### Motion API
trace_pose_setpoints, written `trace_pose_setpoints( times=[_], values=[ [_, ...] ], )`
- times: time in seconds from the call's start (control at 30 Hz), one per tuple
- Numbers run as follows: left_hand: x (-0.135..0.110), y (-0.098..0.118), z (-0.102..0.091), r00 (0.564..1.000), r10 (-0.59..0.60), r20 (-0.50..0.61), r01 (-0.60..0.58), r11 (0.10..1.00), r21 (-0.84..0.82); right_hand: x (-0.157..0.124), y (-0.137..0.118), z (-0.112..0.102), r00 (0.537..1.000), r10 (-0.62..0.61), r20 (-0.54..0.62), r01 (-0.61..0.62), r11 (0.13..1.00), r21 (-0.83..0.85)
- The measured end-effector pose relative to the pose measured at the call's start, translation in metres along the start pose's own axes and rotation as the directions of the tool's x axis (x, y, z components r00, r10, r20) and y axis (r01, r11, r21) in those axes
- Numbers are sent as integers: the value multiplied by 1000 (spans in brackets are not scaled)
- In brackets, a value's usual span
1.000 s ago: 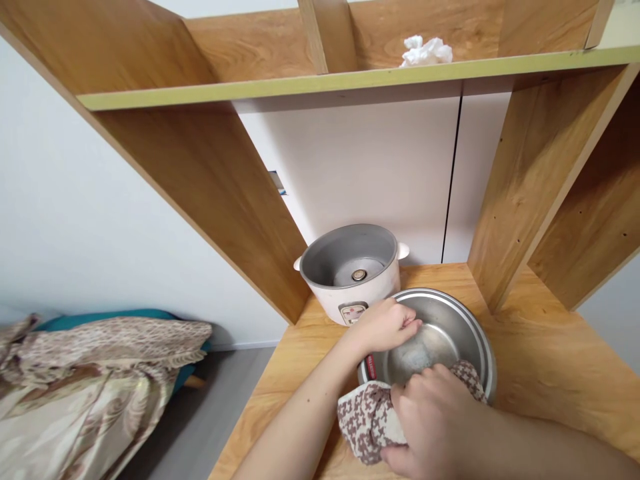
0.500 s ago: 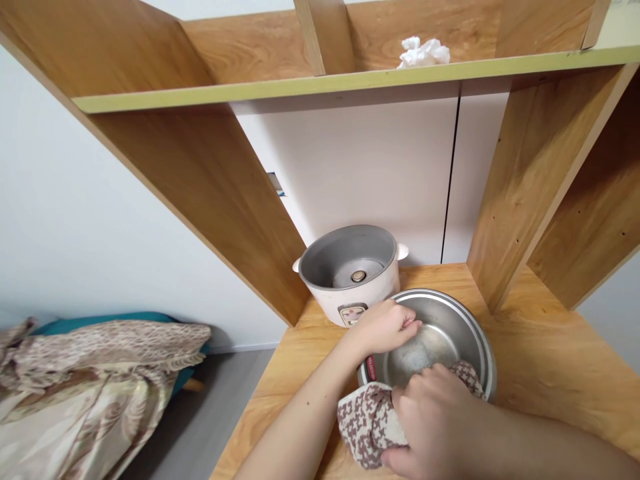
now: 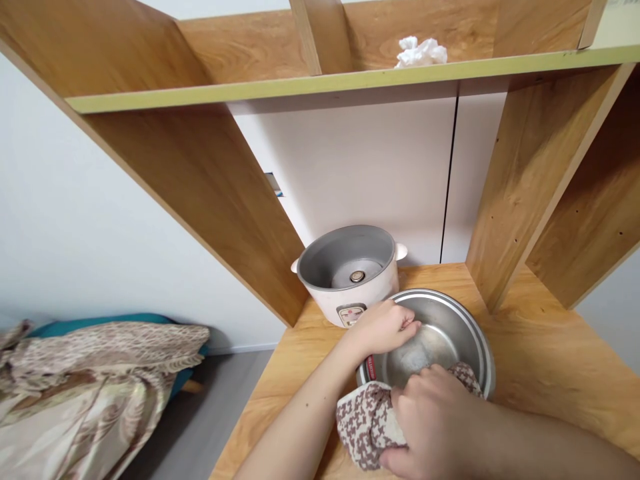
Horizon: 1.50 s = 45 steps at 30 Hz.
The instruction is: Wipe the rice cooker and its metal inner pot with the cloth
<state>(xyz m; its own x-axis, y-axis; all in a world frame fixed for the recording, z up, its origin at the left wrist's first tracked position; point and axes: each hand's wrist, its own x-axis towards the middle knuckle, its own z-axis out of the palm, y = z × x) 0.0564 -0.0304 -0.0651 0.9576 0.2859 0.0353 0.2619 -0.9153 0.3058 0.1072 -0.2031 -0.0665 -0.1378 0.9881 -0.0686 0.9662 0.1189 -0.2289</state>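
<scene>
A round metal inner pot (image 3: 463, 327) stands on the wooden shelf top (image 3: 545, 360). My left hand (image 3: 383, 327) is closed on the pot's near-left rim. Below it, my right hand (image 3: 433, 417) is closed round a brown-and-white patterned cloth (image 3: 363, 417), which drapes over the pot's near rim and reaches inside. Just behind the pot sits a white rice cooker body (image 3: 350, 270), lidless and hollow, its heating plate showing.
Wooden uprights rise left and right of the cooker, with a shelf board above. A crumpled white tissue (image 3: 420, 52) lies on that upper shelf. A patterned blanket (image 3: 90, 380) lies on a bed at lower left, over grey floor.
</scene>
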Motion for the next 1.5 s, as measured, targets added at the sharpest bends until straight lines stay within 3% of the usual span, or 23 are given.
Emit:
trace_pose_setpoints(
  times=[1.5],
  values=[
    [0, 1, -1, 1000, -15, 12, 14, 998, 63, 0, 2, -11, 999, -12, 35, 8, 995, 102]
  ],
)
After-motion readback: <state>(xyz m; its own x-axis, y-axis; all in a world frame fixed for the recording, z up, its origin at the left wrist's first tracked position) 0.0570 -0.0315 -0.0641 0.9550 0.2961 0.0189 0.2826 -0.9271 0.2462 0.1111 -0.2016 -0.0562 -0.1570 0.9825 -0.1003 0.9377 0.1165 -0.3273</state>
